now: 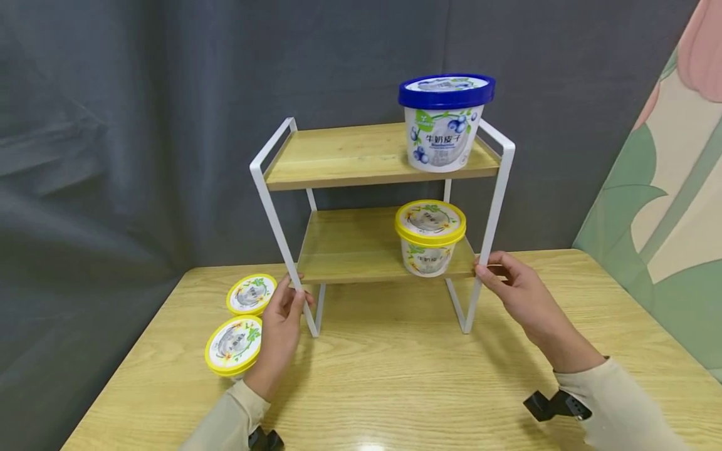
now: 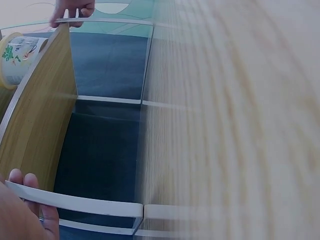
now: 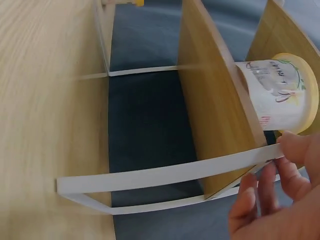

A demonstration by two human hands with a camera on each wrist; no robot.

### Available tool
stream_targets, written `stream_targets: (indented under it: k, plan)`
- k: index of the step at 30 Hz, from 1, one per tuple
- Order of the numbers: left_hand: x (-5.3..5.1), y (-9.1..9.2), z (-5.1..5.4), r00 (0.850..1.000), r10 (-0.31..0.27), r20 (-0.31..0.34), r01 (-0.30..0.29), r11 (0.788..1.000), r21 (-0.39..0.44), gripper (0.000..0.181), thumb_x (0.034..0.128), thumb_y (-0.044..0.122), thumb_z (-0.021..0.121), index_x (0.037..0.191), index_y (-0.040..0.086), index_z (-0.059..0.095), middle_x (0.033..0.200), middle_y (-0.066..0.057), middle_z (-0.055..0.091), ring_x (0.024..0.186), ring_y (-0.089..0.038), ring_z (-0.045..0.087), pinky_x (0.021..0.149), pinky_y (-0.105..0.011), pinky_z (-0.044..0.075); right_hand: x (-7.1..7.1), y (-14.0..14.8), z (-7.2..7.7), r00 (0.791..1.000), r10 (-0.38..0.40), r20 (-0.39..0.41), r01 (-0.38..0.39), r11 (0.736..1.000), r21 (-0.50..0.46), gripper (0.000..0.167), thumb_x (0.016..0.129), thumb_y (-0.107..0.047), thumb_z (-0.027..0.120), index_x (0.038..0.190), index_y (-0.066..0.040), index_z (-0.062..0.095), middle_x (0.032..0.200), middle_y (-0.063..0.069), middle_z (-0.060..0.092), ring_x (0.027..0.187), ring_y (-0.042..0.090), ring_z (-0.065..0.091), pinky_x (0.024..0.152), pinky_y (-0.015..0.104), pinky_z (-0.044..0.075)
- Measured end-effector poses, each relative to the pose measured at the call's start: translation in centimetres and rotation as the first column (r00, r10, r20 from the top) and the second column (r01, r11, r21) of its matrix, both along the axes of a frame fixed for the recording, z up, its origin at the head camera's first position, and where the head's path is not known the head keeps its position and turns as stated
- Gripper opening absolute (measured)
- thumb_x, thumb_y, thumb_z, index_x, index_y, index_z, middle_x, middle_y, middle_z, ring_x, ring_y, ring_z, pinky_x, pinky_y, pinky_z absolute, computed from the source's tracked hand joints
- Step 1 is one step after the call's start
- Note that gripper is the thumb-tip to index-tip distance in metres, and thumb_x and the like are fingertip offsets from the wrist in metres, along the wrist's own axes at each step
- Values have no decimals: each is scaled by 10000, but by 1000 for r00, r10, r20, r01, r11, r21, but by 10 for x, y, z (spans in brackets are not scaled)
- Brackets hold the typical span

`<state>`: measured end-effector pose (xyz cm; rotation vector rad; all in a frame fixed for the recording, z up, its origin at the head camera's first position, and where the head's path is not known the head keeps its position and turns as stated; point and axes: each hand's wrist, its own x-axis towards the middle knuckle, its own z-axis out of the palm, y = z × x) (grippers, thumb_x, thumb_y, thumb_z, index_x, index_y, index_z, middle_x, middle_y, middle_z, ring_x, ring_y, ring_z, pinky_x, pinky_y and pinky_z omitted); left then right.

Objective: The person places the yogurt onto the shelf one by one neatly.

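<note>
A two-tier rack of pale wooden boards and white metal bars (image 1: 350,244) stands upright on a light wood-grain table (image 1: 395,369), in front of a dark grey cloth (image 1: 355,56). The person's left hand (image 1: 282,335) grips the rack's left front post (image 1: 277,232) just below the lower board (image 1: 333,257), thumb in front and fingers bent behind. The right hand (image 1: 521,297) pinches the right front post (image 1: 494,210) near that board's right end. One part appears done: a white paper tub with a deep blue lid (image 1: 442,131) sits at the right of the upper board (image 1: 344,153), and a smaller white tub with a yellow lid (image 1: 430,241) sits at the right of the lower one. Two more yellow-lidded tubs, a farther one (image 1: 251,294) and a nearer one (image 1: 232,344), are on the table left of the rack, close by the left hand; the nearer is partly hidden by it. Steadying or setting the rack seems the step in hand, and releasing both posts is not yet done. Whether the two outside tubs are left to be shelved cannot be told.
</note>
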<state>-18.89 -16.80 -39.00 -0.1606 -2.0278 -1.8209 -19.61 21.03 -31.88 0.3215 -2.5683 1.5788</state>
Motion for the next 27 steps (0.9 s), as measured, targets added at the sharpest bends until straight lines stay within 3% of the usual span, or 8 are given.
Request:
stream_targets:
  k: [6,11,15,19,27]
  plan:
    - [1,-2,0,1000,12,-3,-12,1000,4,318,1023,111,532,1340,97,554,848,39,643,829,-68,624,812,-198,479,-2,-2,-17,1000,17,-26,-18,999,-37,314,1035,-299,534,1130,0,556,1011,-157,577,958,1,525,784,201,441]
    - [1,-1,1,1000,-3,-14,3,1000,4,325,1023,110,532,1347,95,550,896,-116,647,857,-150,641,828,-207,484,-4,2,-22,994,80,-78,-84,995,-52,200,1038,-204,531,1115,-20,551,997,-185,605,979,-9,546,815,177,433]
    - [2,3,3,999,-20,37,19,1000,7,328,1049,160,487,1372,130,539,953,-162,644,914,-185,642,855,-218,494,-3,8,-25,990,99,-105,-106,992,-64,157,1029,-144,542,1132,-26,554,986,-186,622,972,1,577,818,164,449]
    - [5,3,5,995,-24,97,22,1000,20,338,1079,232,412,1396,179,519,983,-91,646,966,-150,626,884,-222,493,-3,7,-27,986,95,-139,-109,989,-96,134,1017,-106,555,1130,-35,567,972,-161,635,931,24,611,812,141,466]
    - [9,1,9,990,-32,136,27,999,39,352,1082,227,405,1421,206,496,981,-37,641,985,-130,623,916,-222,477,-4,-3,-32,980,31,-196,-51,994,-95,193,1023,-83,535,1158,54,522,949,-189,618,877,14,603,804,128,477]
